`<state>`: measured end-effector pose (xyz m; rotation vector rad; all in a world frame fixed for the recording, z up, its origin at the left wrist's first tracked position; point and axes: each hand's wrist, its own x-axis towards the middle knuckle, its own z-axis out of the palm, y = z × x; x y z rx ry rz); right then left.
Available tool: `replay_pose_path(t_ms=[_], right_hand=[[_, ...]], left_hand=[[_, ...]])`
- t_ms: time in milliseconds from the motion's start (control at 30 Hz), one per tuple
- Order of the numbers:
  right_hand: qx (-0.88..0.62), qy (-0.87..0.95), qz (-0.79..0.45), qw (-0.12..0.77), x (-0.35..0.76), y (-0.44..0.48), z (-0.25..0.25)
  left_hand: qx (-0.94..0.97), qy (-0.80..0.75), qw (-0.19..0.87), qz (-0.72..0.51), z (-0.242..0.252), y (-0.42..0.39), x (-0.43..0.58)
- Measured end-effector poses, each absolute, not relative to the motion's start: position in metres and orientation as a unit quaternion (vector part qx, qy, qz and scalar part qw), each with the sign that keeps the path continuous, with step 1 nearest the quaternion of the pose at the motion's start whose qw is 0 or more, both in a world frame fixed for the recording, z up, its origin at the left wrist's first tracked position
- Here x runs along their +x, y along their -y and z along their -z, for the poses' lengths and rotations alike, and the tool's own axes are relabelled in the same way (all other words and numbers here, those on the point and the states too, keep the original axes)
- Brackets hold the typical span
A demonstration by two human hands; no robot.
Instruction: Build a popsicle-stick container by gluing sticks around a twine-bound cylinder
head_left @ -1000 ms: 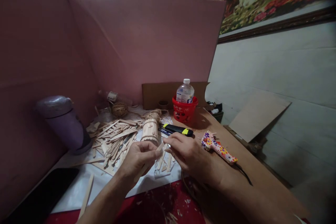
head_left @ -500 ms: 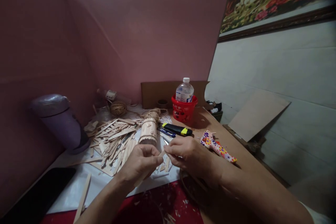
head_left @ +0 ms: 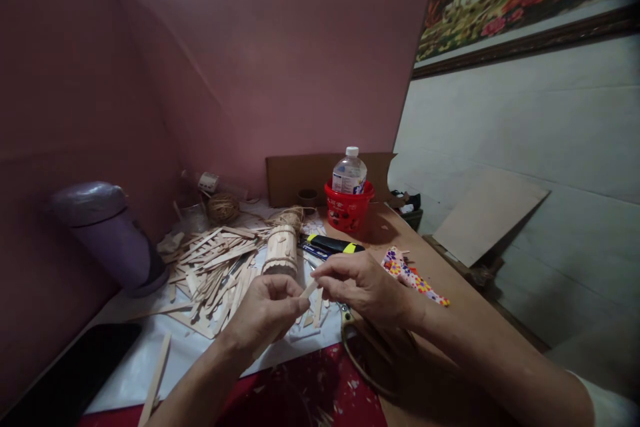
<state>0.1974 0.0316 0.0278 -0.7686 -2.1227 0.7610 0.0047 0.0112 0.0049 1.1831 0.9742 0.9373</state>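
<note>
Between thumb and fingers, my left hand (head_left: pixel 273 310) pinches a short piece of wooden craft stick (head_left: pixel 309 289). My right hand (head_left: pixel 363 283) meets the stick's far end, with thumb and index finger closed around its tip. Just beyond my left hand lies a cylinder covered in craft sticks (head_left: pixel 281 247), with a twine band around it. A heap of loose craft sticks (head_left: pixel 215 273) spreads to its left on white paper. Scissors (head_left: pixel 363 365) lie under my right hand, partly hidden by it.
Behind my right hand rest a black and yellow utility knife (head_left: pixel 335 244) and a red bucket (head_left: pixel 345 207) holding a plastic bottle (head_left: pixel 350 173). A purple tumbler (head_left: pixel 117 240) and a dark phone-like slab (head_left: pixel 75 373) are at left; a flower-patterned object (head_left: pixel 415 277) lies right.
My right hand has shifted slightly, its index finger lifting at the stick's end, and more of the scissors shows beneath it. My left hand keeps its pinch on the stick.
</note>
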Motion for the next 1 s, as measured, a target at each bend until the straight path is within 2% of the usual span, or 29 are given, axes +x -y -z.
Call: replay_pose_path(t_ms=[133,267,333,500,633,800,900,1000], right_hand=[[-0.364,0.734,-0.428,0.382,0.19,-0.025,-0.026],[-0.379,0.685,-0.503,0.366,0.187,-0.023,-0.021],[-0.385,0.685,-0.493,0.374,0.186,-0.023,-0.019],[-0.44,0.703,-0.378,0.411,0.179,-0.02,-0.017],[-0.48,0.675,-0.373,0.418,0.171,-0.017,-0.019],[-0.5,0.599,-0.437,0.447,0.169,-0.02,-0.017],[-0.486,0.581,-0.478,0.445,0.171,-0.023,-0.014],[-0.403,0.546,-0.582,0.448,0.174,-0.024,-0.013]], left_hand=[[0.578,-0.421,0.561,-0.417,-0.001,-0.01,0.005],[0.642,-0.42,0.5,-0.402,-0.002,-0.005,0.008],[0.653,-0.424,0.484,-0.399,-0.003,-0.003,0.01],[0.66,-0.428,0.469,-0.403,-0.001,-0.002,0.012],[0.646,-0.428,0.487,-0.404,0.001,-0.003,0.014],[0.634,-0.437,0.487,-0.412,0.002,-0.003,0.016],[0.577,-0.416,0.549,-0.439,0.0,-0.004,0.015],[0.507,-0.394,0.608,-0.468,-0.004,-0.006,0.012]])
